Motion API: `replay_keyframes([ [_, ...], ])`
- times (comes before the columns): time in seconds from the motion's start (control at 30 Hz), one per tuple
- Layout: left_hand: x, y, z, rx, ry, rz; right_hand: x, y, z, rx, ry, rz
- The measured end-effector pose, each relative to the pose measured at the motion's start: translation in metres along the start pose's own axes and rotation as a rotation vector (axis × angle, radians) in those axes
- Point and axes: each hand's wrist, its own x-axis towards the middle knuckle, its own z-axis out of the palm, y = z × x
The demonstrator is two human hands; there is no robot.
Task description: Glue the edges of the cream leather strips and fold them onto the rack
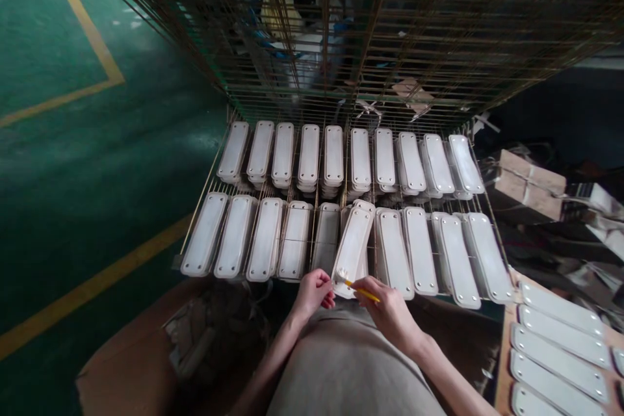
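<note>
My right hand [387, 309] grips a small brush [365, 292] with a yellow handle and pale bristles. Its bristles meet the lower end of a long white rounded plate [355, 244] with rivet-like dots at its ends. This plate lies tilted over the front row of similar stacked plates [263, 237] on a wire rack [314, 253]. Beside the plate's lower left corner, my left hand [312, 292] has its fingers curled together. Whether anything is between them is hidden.
Behind lies a second row of stacked white plates [334, 153], under tall wire mesh [341, 26]. More plates [560, 338] lie on a wooden board at lower right. A tied cardboard bundle [531, 185] is at right. The green floor [146, 175] has yellow lines.
</note>
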Motion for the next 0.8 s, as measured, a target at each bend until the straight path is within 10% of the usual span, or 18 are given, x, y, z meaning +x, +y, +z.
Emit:
replay_keyframes([
  [0.17,0.001,-0.002,-0.001,0.004,-0.024,-0.002,0.008,0.016,-0.017,0.319,-0.062,0.130],
  [0.43,-0.003,-0.001,-0.001,-0.045,-0.026,0.011,0.035,0.044,-0.040,-0.020,0.363,0.001],
  [0.63,-0.002,-0.002,-0.001,-0.058,-0.030,0.024,0.005,0.026,-0.020,0.172,0.097,0.065],
  [0.8,-0.001,-0.006,-0.002,-0.052,-0.061,0.043,0.015,0.038,-0.030,0.126,0.397,0.090],
])
